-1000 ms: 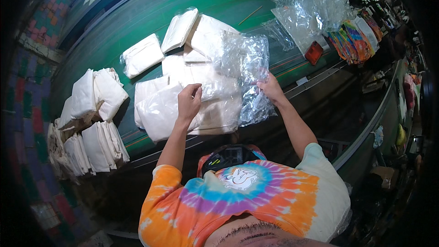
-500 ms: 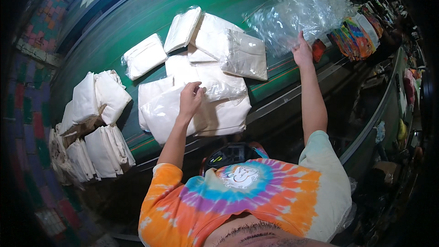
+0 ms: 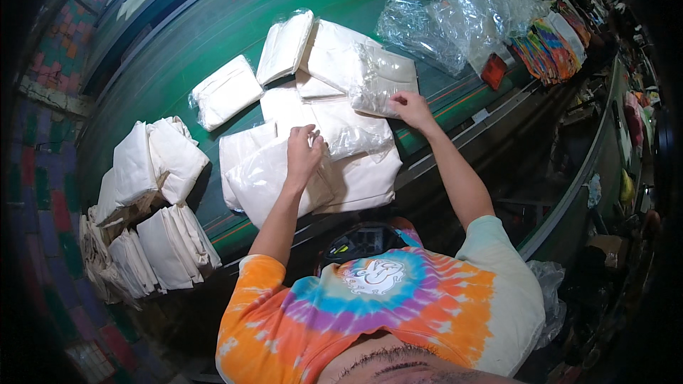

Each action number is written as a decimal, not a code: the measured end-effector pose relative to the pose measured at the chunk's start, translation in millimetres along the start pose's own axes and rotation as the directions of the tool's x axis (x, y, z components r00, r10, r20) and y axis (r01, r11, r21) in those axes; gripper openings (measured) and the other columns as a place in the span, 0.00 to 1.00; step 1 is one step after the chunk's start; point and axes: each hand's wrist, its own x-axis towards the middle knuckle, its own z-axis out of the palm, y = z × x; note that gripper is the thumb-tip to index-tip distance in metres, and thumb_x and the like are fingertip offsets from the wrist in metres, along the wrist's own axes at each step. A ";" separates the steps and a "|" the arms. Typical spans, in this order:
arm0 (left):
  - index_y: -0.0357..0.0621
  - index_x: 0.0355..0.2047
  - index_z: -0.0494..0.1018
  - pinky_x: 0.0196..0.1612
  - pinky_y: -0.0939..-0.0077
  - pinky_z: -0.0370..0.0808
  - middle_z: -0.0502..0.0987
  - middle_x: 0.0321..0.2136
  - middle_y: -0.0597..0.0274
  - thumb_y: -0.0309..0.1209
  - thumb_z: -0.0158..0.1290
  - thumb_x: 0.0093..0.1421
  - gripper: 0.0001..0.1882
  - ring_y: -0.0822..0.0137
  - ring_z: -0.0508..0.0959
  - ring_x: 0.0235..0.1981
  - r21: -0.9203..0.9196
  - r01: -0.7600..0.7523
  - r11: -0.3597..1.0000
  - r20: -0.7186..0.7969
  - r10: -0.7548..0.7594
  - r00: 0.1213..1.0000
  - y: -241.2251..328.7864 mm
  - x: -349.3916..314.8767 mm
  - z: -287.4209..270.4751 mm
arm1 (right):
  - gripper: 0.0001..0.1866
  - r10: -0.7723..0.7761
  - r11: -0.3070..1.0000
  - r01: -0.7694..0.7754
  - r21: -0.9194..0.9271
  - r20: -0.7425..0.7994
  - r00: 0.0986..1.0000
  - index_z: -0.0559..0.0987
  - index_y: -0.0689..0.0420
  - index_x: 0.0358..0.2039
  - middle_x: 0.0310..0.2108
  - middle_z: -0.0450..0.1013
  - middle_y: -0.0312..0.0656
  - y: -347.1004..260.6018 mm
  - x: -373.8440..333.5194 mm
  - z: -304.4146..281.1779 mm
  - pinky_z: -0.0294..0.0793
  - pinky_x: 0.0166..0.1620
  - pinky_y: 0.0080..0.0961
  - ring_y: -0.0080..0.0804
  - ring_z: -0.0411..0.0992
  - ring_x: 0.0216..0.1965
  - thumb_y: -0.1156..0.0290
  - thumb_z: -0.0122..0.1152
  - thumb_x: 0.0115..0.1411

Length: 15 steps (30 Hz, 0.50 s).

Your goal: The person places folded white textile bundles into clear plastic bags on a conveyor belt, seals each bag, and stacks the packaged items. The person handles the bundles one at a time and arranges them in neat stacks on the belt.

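Your left hand [image 3: 304, 151] rests with bent fingers on a white folded cloth bundle in clear plastic wrap [image 3: 274, 178], near the front edge of the green table [image 3: 213, 28]. Your right hand [image 3: 410, 108] pinches the corner of another bagged white cloth packet [image 3: 380, 78] farther back. A heap of empty clear plastic bags [image 3: 462, 7] sits toward the table's right end.

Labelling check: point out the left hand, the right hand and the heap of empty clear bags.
left hand [image 3: 304, 151], head view, back of the hand.
right hand [image 3: 410, 107], head view, back of the hand.
heap of empty clear bags [image 3: 469, 11], head view, middle of the crumpled plastic.
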 end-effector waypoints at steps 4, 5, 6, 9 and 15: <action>0.37 0.52 0.76 0.52 0.57 0.75 0.79 0.42 0.49 0.27 0.60 0.59 0.20 0.51 0.78 0.47 0.198 -0.147 0.969 -0.081 0.165 0.983 4.9 -5.0 10.5 | 0.17 -0.135 0.974 0.076 0.212 0.278 0.951 0.84 0.60 0.42 0.32 0.80 0.44 -25.6 -18.7 19.4 0.77 0.41 0.31 0.31 0.77 0.34 0.60 0.71 0.58; 0.37 0.53 0.75 0.52 0.57 0.75 0.79 0.43 0.48 0.27 0.60 0.59 0.20 0.50 0.78 0.47 0.276 -0.224 0.935 -0.077 0.254 0.964 7.2 -6.1 13.3 | 0.18 -0.272 0.962 0.254 0.098 0.303 0.913 0.84 0.61 0.41 0.32 0.79 0.44 -31.6 -22.8 24.3 0.76 0.41 0.31 0.34 0.77 0.34 0.59 0.72 0.58; 0.37 0.52 0.76 0.52 0.57 0.75 0.79 0.43 0.48 0.27 0.60 0.59 0.20 0.49 0.78 0.46 0.260 -0.266 0.928 -0.029 0.282 0.959 9.8 -6.4 16.1 | 0.20 -0.416 0.898 0.441 0.006 0.341 0.843 0.83 0.61 0.41 0.32 0.77 0.44 -36.6 -26.8 29.0 0.76 0.41 0.32 0.37 0.76 0.34 0.58 0.73 0.57; 0.39 0.52 0.76 0.53 0.56 0.74 0.81 0.44 0.49 0.28 0.62 0.57 0.21 0.47 0.77 0.48 0.229 -0.337 0.913 0.052 0.334 0.941 19.6 -4.0 26.1 | 0.19 -0.404 0.888 0.454 -0.075 0.346 0.847 0.82 0.62 0.40 0.33 0.76 0.47 -43.9 -34.4 39.9 0.76 0.42 0.35 0.43 0.75 0.35 0.61 0.72 0.55; 0.35 0.42 0.79 0.41 0.58 0.78 0.83 0.34 0.49 0.25 0.58 0.55 0.13 0.45 0.81 0.35 0.198 -0.083 0.977 0.193 0.045 0.980 36.8 -6.1 41.1 | 0.09 -0.260 0.953 0.296 -0.057 0.342 0.903 0.79 0.64 0.35 0.31 0.78 0.51 -37.4 -26.8 47.0 0.77 0.40 0.37 0.43 0.78 0.33 0.71 0.63 0.58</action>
